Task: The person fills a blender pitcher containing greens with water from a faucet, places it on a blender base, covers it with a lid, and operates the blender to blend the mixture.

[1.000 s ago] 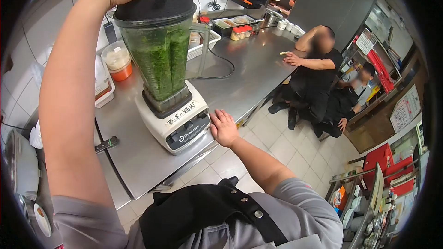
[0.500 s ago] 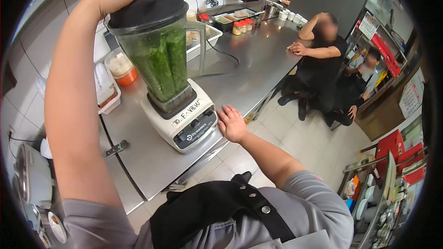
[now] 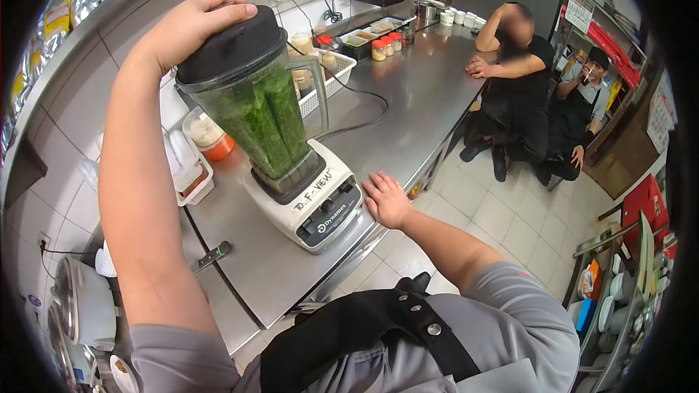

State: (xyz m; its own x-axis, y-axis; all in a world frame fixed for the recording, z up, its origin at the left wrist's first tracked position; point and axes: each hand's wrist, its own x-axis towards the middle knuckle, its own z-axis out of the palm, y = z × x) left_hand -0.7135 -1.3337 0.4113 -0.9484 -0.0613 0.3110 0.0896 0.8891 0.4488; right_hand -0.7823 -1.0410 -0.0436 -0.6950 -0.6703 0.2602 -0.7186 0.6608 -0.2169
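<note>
My left hand (image 3: 200, 28) rests on top of the black lid (image 3: 237, 47) of a blender, its fingers laid over the lid. Green leafy contents fill much of the clear jar (image 3: 266, 120), which sits upright on the white base (image 3: 306, 200). To the right of the base, my right hand (image 3: 388, 200) lies flat on the edge of the steel counter (image 3: 408, 94), fingers spread and holding nothing. A knife with a dark handle (image 3: 215, 255) lies on the counter to the left of the base.
A white basket (image 3: 331, 87) and a tub of orange contents (image 3: 211, 137) stand behind the blender. Red-lidded jars (image 3: 386, 46) are farther back. One person in black (image 3: 513, 80) leans on the counter, with another person (image 3: 582, 102) seated beyond. A rice cooker (image 3: 91, 302) is at left.
The view has turned, so the blender and counter appear farther right and lower. Both my hands keep their places. The seated person's hand has risen to the face.
</note>
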